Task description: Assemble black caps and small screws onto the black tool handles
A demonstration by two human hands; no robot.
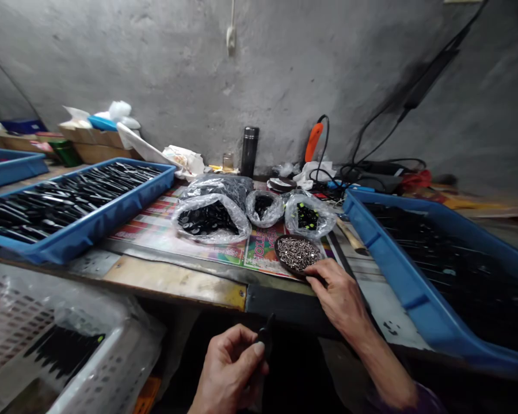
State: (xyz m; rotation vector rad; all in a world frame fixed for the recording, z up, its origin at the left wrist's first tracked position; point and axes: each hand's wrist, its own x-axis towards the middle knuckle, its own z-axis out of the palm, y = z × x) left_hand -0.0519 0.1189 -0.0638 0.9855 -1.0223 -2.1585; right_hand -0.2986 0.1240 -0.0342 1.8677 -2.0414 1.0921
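Observation:
My left hand point(235, 365), low in the middle of the view, pinches a small black part point(265, 336) between thumb and fingers. My right hand point(339, 293) reaches to the near right rim of a round dark dish point(299, 254) full of small metal screws or pins. Its thumb and forefinger are at the dish's edge, and whether anything is between them is too small to tell. Behind the dish stand open clear bags: one with black discs point(209, 219), a small one with black pieces point(264, 208), and one with black and yellow-green pieces point(308, 215).
Blue trays of black parts flank the bench, one at left point(151, 190) and one at right point(388, 259). A lined white basket point(107, 351) stands lower left. Against the wall are a dark flask point(250, 150), an orange-handled tool point(313, 142) and black cables.

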